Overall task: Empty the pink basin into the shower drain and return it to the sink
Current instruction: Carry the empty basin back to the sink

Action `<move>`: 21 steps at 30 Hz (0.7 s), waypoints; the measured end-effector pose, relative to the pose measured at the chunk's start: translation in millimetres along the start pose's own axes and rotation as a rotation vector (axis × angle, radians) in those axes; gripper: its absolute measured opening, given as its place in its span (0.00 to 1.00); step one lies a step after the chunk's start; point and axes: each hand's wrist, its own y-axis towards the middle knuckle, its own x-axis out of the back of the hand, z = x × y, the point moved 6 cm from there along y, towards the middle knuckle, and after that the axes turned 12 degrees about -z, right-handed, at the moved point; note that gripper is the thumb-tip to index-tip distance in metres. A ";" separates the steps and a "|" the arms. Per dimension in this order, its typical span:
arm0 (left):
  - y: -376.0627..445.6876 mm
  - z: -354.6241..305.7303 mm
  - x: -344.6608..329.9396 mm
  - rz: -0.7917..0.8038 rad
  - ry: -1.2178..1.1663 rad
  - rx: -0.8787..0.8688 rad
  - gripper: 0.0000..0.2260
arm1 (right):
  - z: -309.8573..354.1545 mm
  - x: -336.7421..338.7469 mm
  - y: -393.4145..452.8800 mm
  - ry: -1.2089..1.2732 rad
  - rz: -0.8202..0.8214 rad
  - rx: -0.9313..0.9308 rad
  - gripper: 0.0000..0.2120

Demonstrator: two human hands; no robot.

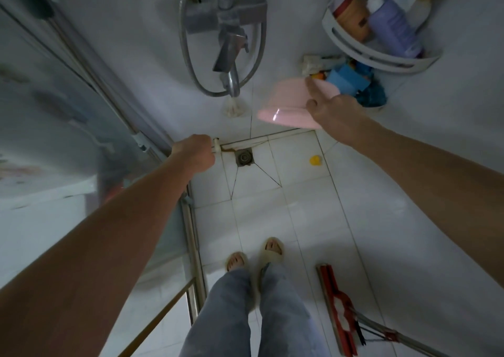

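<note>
Currently the right hand grips the pink basin by its rim, tilted above the floor beside the drain; left hand clenched on the door frame; aim pour toward drain, keep tilt steady.

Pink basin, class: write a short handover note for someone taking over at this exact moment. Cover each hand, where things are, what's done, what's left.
Right hand: grips the pink basin by its rim, tipped over, held above the shower floor.
Left hand: closed on the shower door frame's edge.
Drain: below and left of the basin.
Done: basin tipped; no water seen pouring, so probably emptied.
Left: carry the basin back to the sink, which is out of view.
</note>
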 end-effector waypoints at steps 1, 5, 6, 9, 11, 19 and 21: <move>0.7 0.2 -1.6 -0.001 -0.004 0.002 0.06 | -1.8 -2.4 -2.5 -0.002 0.004 -0.023 0.17; -0.1 -1.6 -1.7 -0.001 -0.024 0.013 0.11 | -4.1 -8.9 -9.0 0.069 0.038 -0.064 0.20; -0.4 -2.4 -0.9 -0.002 -0.040 0.020 0.13 | -4.2 -8.5 -9.5 0.112 0.037 -0.071 0.19; -8.1 -7.4 6.9 0.010 -0.202 0.072 0.21 | -5.7 3.1 -13.6 0.182 -0.036 -0.179 0.15; -15.2 -10.1 14.7 -0.009 -0.365 0.125 0.24 | -12.0 11.8 -20.5 0.380 -0.156 -0.361 0.04; -72.5 9.2 11.8 0.009 -0.874 0.530 0.16 | 31.3 1.4 -13.5 1.235 0.195 -0.681 0.14; -91.9 16.9 -0.2 -0.017 -0.972 0.639 0.13 | 47.8 2.3 -7.7 1.289 0.299 -0.637 0.16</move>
